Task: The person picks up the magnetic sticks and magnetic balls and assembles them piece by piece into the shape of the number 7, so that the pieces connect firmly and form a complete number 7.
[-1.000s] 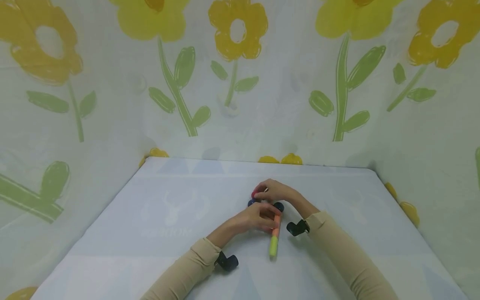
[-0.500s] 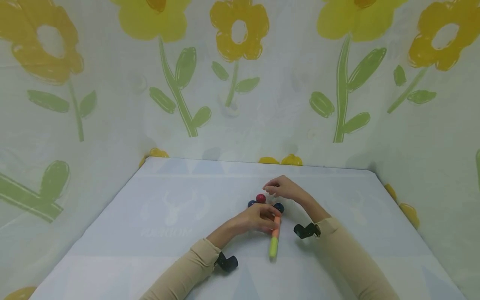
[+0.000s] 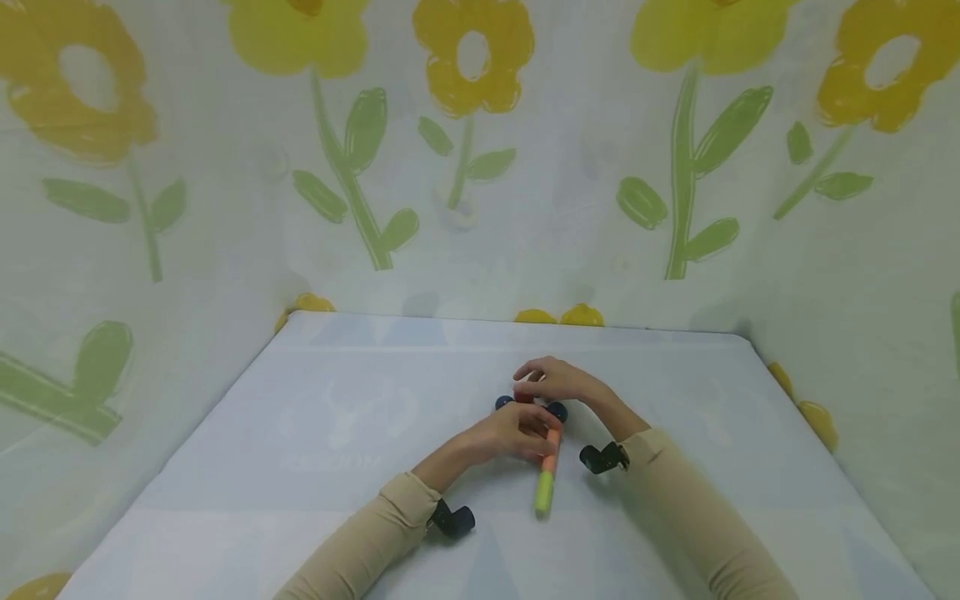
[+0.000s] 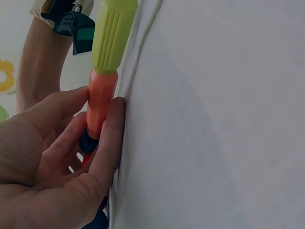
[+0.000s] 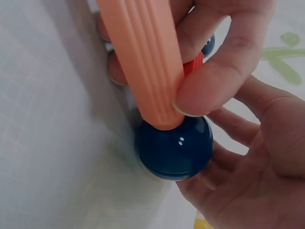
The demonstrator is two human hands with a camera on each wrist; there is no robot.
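My left hand pinches an orange ribbed rod between thumb and fingers. A yellow-green rod continues from its near end. At the far end, the orange rod meets a dark blue ball. Another dark blue ball lies to the left, partly behind my left hand. My right hand reaches over a red ball and covers its top; whether the fingers grip it is hidden. Between the hands, part of a red rod shows in the right wrist view.
The pieces lie on a white table with faint printed shapes. A flower-patterned cloth hangs behind it and at the sides. Black wrist cameras sit on both forearms, close to the tabletop.
My right hand lifted off the red ball to the right half a second ago and has come back over it. The left hand and orange rod have stayed almost still.
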